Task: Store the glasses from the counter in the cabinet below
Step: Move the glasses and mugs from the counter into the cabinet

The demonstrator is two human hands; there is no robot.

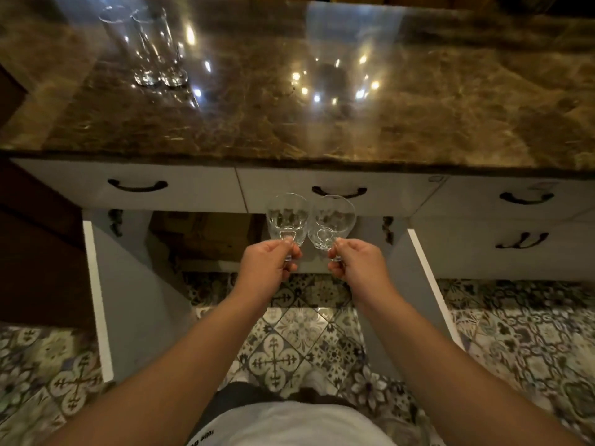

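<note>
My left hand (269, 263) grips the stem of a clear stemmed glass (286, 217), bowl pointing away from me. My right hand (355, 262) holds a second clear stemmed glass (333, 220) the same way. The two bowls sit side by side, almost touching, in front of the open cabinet (206, 233) below the brown marble counter (322, 123). Two tall clear glasses (151, 46) stand together at the counter's back left. Inside the cabinet I see a dim shelf with a brown box; the rest is dark.
Both cabinet doors stand open toward me: the left door (99, 300) and the right door (431, 284). Drawers with dark handles (138, 185) run under the counter edge. A dark wooden panel is at the left. Patterned floor tiles (289, 342) lie below.
</note>
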